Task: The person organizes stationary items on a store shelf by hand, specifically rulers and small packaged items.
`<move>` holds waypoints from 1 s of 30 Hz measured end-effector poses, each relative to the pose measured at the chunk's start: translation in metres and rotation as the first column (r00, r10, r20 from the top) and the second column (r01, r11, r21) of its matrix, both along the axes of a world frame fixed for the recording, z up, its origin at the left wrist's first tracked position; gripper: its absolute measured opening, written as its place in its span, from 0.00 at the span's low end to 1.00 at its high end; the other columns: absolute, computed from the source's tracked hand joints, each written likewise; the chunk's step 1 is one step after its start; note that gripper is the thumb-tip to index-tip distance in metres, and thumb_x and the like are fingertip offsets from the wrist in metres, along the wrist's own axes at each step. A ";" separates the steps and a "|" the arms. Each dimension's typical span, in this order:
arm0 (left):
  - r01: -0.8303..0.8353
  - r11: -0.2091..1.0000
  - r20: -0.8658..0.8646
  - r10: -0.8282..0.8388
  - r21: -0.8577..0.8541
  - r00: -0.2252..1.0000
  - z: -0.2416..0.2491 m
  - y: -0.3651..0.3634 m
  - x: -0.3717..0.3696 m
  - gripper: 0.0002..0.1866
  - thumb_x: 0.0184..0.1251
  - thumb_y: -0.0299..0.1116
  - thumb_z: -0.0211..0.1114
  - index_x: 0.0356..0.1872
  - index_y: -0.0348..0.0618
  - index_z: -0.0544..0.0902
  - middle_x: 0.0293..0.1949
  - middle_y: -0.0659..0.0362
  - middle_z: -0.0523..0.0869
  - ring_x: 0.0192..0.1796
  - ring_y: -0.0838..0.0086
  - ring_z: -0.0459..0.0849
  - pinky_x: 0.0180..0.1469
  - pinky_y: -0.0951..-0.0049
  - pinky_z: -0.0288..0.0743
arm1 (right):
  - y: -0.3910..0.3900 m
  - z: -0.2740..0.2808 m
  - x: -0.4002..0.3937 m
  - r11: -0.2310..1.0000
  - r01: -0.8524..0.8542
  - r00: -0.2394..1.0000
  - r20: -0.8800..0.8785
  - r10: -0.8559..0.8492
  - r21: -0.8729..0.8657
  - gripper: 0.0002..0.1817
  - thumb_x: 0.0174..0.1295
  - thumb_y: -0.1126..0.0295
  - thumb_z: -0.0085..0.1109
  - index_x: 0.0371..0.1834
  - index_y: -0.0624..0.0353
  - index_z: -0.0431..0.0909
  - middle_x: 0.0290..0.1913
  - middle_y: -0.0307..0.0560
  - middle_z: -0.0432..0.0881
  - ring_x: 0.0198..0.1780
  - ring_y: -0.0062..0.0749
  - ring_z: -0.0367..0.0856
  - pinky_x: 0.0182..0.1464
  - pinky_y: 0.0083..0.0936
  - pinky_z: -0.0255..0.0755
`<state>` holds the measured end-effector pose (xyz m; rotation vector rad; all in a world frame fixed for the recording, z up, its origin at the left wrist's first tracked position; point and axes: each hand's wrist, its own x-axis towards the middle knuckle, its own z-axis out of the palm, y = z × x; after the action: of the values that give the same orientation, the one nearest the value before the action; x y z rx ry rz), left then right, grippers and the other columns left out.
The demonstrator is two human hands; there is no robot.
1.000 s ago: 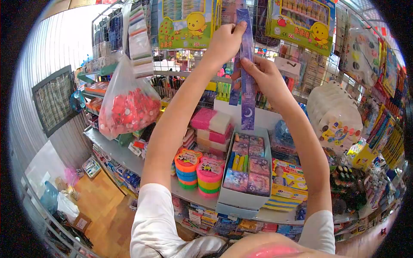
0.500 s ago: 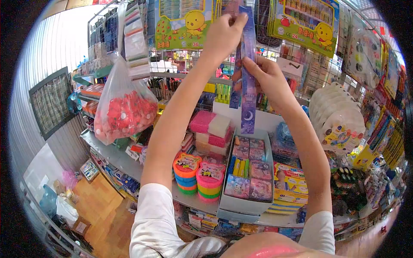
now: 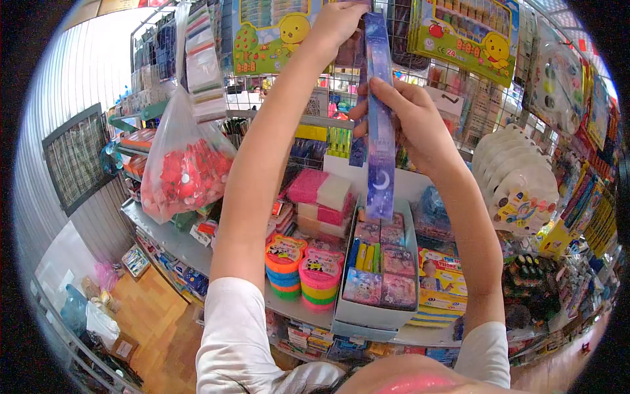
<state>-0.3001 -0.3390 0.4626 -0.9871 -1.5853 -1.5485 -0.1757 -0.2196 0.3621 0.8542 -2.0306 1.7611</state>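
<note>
Thumb and fingertips of the right hand (image 3: pixel 417 125) close the grip on a long, flat strip (image 3: pixel 380 161) in purple and blue, thumb in front and the other fingers behind. The strip hangs nearly upright, a white crescent moon near its lower end, which overlaps in view the far part of an open, pale grey cardboard carton (image 3: pixel 374 315). A shorter-looking dark blue strip (image 3: pixel 357 152) shows just behind it, to the left. Raised higher, the left hand (image 3: pixel 333 29) is beside the upper end of the patterned strip, its grip partly cut off by the picture's edge; whether it has hold of anything, I cannot tell. Behind both hands stands a metal wire rack (image 3: pixel 241 102) hung with yellow-green packages showing a chick (image 3: pixel 272 39). Lower down, on a grey shelf (image 3: pixel 315 317), the carton holds small patterned packets (image 3: pixel 397 261), with orange-lidded (image 3: pixel 285 251) and pink-lidded (image 3: pixel 320 264) round tubs to its left and yellow printed boxes (image 3: pixel 443 282) to its right. Farther left hangs a clear plastic bag of red items (image 3: pixel 187 174); white palette-shaped sheets (image 3: pixel 522 197) hang at right.
</note>
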 end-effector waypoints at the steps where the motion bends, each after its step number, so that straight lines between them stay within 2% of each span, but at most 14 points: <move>1: 0.011 1.000 0.008 -0.011 0.000 1.000 -0.002 0.002 -0.006 0.20 0.61 0.42 0.54 0.42 0.32 0.80 0.35 0.52 0.84 0.36 0.64 0.80 0.42 0.68 0.71 | 0.001 -0.002 -0.009 1.000 0.023 1.000 -0.003 -0.023 -0.004 0.17 0.65 0.59 0.48 0.40 0.66 0.71 0.31 0.49 0.81 0.30 0.29 0.82 0.29 0.23 0.77; 4: -0.499 0.864 -0.090 0.493 -0.068 0.865 -0.003 0.006 -0.003 0.22 0.60 0.43 0.53 0.40 0.31 0.80 0.34 0.46 0.83 0.39 0.54 0.81 0.43 0.61 0.72 | 0.007 -0.008 -0.033 0.996 0.087 0.996 0.003 -0.087 0.033 0.19 0.65 0.58 0.48 0.41 0.67 0.71 0.31 0.48 0.81 0.31 0.29 0.82 0.31 0.23 0.77; 9: -0.737 0.674 -0.048 0.735 -0.062 0.676 -0.024 0.014 0.010 0.21 0.59 0.44 0.52 0.35 0.31 0.80 0.33 0.41 0.82 0.39 0.48 0.80 0.41 0.56 0.73 | 0.027 -0.016 -0.097 0.927 0.299 0.947 0.048 -0.317 0.227 0.25 0.62 0.52 0.52 0.39 0.71 0.73 0.29 0.47 0.81 0.31 0.27 0.82 0.32 0.22 0.76; 10: -0.753 0.656 -0.047 0.752 -0.050 0.658 -0.032 0.012 0.011 0.21 0.59 0.44 0.52 0.34 0.32 0.80 0.32 0.41 0.82 0.38 0.48 0.80 0.40 0.56 0.73 | 0.027 -0.025 -0.101 0.979 0.180 0.978 0.087 -0.188 0.094 0.30 0.58 0.47 0.55 0.35 0.72 0.74 0.28 0.47 0.80 0.31 0.27 0.82 0.31 0.19 0.75; 13: -0.707 0.706 -0.076 0.703 -0.038 0.707 -0.054 0.001 0.027 0.19 0.60 0.42 0.52 0.34 0.32 0.79 0.29 0.42 0.81 0.35 0.49 0.80 0.38 0.57 0.73 | 0.037 -0.045 -0.117 0.902 0.340 0.901 0.184 -0.394 0.267 0.34 0.55 0.41 0.54 0.31 0.73 0.75 0.27 0.48 0.80 0.31 0.28 0.83 0.31 0.19 0.75; 14: -0.676 0.736 -0.025 0.676 -0.039 0.737 -0.064 0.001 0.040 0.18 0.60 0.41 0.52 0.34 0.33 0.79 0.24 0.43 0.80 0.31 0.51 0.80 0.36 0.60 0.72 | 0.042 -0.054 -0.115 0.882 0.295 0.897 0.212 -0.389 0.369 0.38 0.51 0.38 0.55 0.34 0.74 0.76 0.30 0.54 0.82 0.34 0.33 0.83 0.35 0.23 0.76; 16: -0.599 0.799 -0.098 0.593 -0.058 0.799 -0.085 -0.009 0.057 0.11 0.59 0.35 0.58 0.34 0.36 0.80 0.29 0.45 0.81 0.32 0.59 0.81 0.36 0.66 0.73 | 0.051 -0.068 -0.088 0.527 0.471 0.844 -0.187 -0.502 0.708 0.39 0.50 0.38 0.56 0.40 0.74 0.76 0.33 0.56 0.82 0.36 0.37 0.83 0.39 0.25 0.75; 17: -0.597 0.798 -0.167 0.579 -0.084 0.798 -0.104 -0.022 0.058 0.16 0.62 0.40 0.56 0.35 0.35 0.79 0.31 0.52 0.82 0.31 0.67 0.79 0.36 0.71 0.71 | 0.055 -0.072 -0.067 0.292 0.550 0.797 -0.387 -0.464 0.783 0.40 0.49 0.38 0.56 0.43 0.73 0.75 0.35 0.58 0.82 0.37 0.39 0.83 0.41 0.25 0.75; 18: -0.594 0.797 -0.236 0.560 -0.109 0.794 -0.124 -0.027 0.063 0.20 0.65 0.45 0.54 0.36 0.33 0.78 0.32 0.58 0.83 0.30 0.75 0.77 0.36 0.76 0.69 | 0.062 -0.077 -0.028 0.322 0.583 0.783 -0.410 -0.467 0.746 0.35 0.51 0.45 0.58 0.50 0.68 0.74 0.39 0.59 0.81 0.40 0.42 0.82 0.44 0.27 0.74; 20: -0.513 0.856 -0.160 0.499 -0.061 0.852 -0.168 -0.012 0.128 0.18 0.64 0.42 0.55 0.28 0.33 0.76 0.20 0.58 0.80 0.21 0.69 0.74 0.27 0.72 0.66 | 0.085 -0.081 0.047 0.560 0.488 0.867 -0.302 -0.395 0.669 0.25 0.57 0.56 0.58 0.49 0.67 0.74 0.38 0.56 0.82 0.39 0.35 0.83 0.42 0.25 0.75; 23: -0.403 0.888 -0.004 0.413 -0.220 0.911 -0.236 0.015 0.206 0.08 0.61 0.29 0.56 0.25 0.36 0.75 0.19 0.60 0.75 0.20 0.74 0.72 0.24 0.77 0.64 | 0.133 -0.086 0.156 0.709 0.272 0.899 0.090 -0.428 0.651 0.19 0.58 0.69 0.57 0.53 0.60 0.72 0.33 0.47 0.82 0.38 0.23 0.81 0.39 0.17 0.73; 25: -0.234 0.933 -0.003 0.243 -0.273 0.970 -0.282 0.044 0.245 0.05 0.58 0.26 0.58 0.24 0.38 0.75 0.18 0.59 0.74 0.20 0.73 0.72 0.24 0.76 0.64 | 0.173 -0.094 0.216 0.704 0.212 0.850 0.228 -0.475 0.678 0.28 0.58 0.56 0.57 0.56 0.65 0.69 0.34 0.46 0.81 0.38 0.23 0.79 0.40 0.18 0.72; 27: -0.009 0.942 0.005 0.012 -0.337 1.000 -0.320 0.085 0.272 0.04 0.55 0.24 0.59 0.23 0.39 0.74 0.18 0.57 0.74 0.19 0.69 0.72 0.24 0.73 0.66 | 0.215 -0.128 0.258 0.728 0.388 0.799 0.187 -0.571 0.565 0.35 0.56 0.47 0.56 0.56 0.67 0.68 0.35 0.46 0.80 0.40 0.23 0.78 0.44 0.19 0.71; 30: 0.259 0.863 0.195 -0.191 -0.433 0.962 -0.359 0.169 0.302 0.03 0.54 0.25 0.60 0.25 0.39 0.74 0.21 0.54 0.75 0.22 0.61 0.75 0.26 0.69 0.69 | 0.276 -0.177 0.296 0.711 0.568 0.655 0.296 -0.695 0.415 0.24 0.62 0.55 0.52 0.54 0.63 0.71 0.34 0.44 0.81 0.39 0.20 0.77 0.43 0.18 0.70</move>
<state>0.0023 -0.1704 0.1032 -1.3825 -2.0590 -1.4531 0.1203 0.0562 0.1855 -0.2711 -2.4793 1.3172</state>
